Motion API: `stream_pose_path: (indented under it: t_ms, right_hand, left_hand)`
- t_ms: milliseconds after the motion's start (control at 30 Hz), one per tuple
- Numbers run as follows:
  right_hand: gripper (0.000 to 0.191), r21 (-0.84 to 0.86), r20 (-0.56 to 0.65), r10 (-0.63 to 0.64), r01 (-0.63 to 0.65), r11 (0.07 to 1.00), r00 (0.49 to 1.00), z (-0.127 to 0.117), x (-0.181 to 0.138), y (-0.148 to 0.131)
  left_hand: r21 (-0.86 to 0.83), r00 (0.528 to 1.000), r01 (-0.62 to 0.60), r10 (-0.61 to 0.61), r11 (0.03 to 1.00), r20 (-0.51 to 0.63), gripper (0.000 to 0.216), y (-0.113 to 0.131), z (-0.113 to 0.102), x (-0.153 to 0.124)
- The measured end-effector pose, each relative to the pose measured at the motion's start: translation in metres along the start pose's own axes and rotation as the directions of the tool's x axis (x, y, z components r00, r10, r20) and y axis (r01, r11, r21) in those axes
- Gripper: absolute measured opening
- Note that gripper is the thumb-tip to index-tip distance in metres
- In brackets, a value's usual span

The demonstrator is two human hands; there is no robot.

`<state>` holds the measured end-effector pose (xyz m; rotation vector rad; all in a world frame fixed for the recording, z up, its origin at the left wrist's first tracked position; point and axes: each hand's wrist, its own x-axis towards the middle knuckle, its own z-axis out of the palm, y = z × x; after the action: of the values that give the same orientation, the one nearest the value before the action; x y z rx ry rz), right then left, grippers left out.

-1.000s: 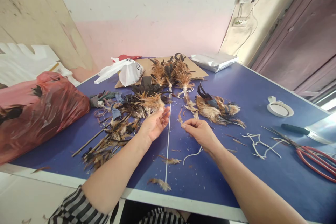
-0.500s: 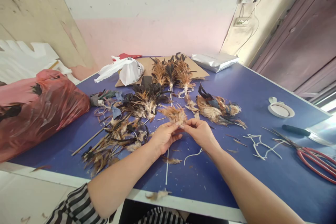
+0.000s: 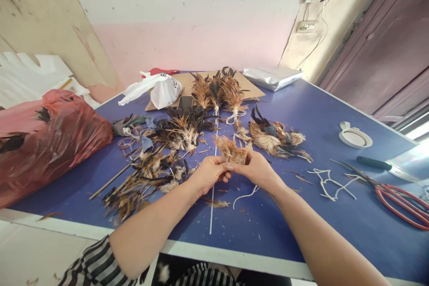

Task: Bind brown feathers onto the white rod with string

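A small bunch of brown feathers (image 3: 231,149) is pinched between both my hands over the middle of the blue table (image 3: 264,241). My left hand (image 3: 211,173) grips its lower end with thumb and fingers closed. From the other side, my right hand (image 3: 256,170) closes on the same base, the two thumbs meeting there. A white string (image 3: 244,195) lies just below my right hand. Left of my hands is a loose pile of mixed feathers (image 3: 140,187), with dark feathers (image 3: 186,127) behind it. Tied feather bundles (image 3: 234,94) rest on cardboard (image 3: 251,91) at the back.
A red plastic bag (image 3: 67,143) bulges at the left. Right of centre lies another feather bundle (image 3: 275,136). Farther right are tangled string (image 3: 330,185), red-handled scissors (image 3: 395,196), a knife (image 3: 373,163) and a white roll (image 3: 355,136). A silver packet (image 3: 273,78) sits at the back.
The feather bunch has shifted slightly right and tilted, and my right hand has turned more around it. A bit of feather at the table's front edge now appears below the edge.
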<state>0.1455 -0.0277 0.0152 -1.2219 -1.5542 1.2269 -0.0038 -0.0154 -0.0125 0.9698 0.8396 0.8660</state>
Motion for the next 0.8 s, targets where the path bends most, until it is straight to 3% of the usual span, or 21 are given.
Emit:
stream_pose_path:
  t_ms: [100, 233, 400, 600, 700, 800]
  right_hand:
    - [0.032, 0.109, -0.011, -0.031, 0.032, 0.994, 0.999, -0.001, 0.0, 0.0]
    - [0.025, 0.057, -0.112, -0.014, 0.02, 0.998, 0.994, -0.006, 0.003, 0.007]
    - [0.015, 0.028, -0.118, -0.02, 0.023, 0.999, 0.993, -0.007, 0.004, 0.009]
    - [0.023, 0.085, 0.008, -0.013, 0.012, 0.996, 1.0, -0.004, -0.002, -0.002]
    - [0.015, 0.135, 0.105, -0.013, -0.002, 0.991, 0.994, -0.001, -0.004, -0.004]
    - [0.014, 0.194, 0.099, -0.005, -0.014, 0.981, 0.995, 0.002, -0.002, 0.002]
  left_hand:
    - [-0.021, 1.0, -0.019, 0.019, 1.0, -0.004, 0.023, 0.0, -0.001, 0.0]
    - [0.005, 1.0, -0.017, 0.017, 1.0, 0.012, 0.024, 0.001, -0.001, -0.001]
    - [0.129, 0.999, -0.01, 0.006, 0.992, 0.032, 0.027, 0.003, 0.0, -0.004]
    - [0.247, 0.997, -0.064, 0.052, 0.967, 0.055, 0.032, 0.003, 0.0, -0.005]
    - [0.304, 0.993, -0.088, 0.06, 0.949, 0.101, 0.032, 0.002, 0.001, -0.007]
    - [0.301, 0.989, -0.067, 0.024, 0.951, 0.143, 0.029, 0.002, 0.001, -0.007]
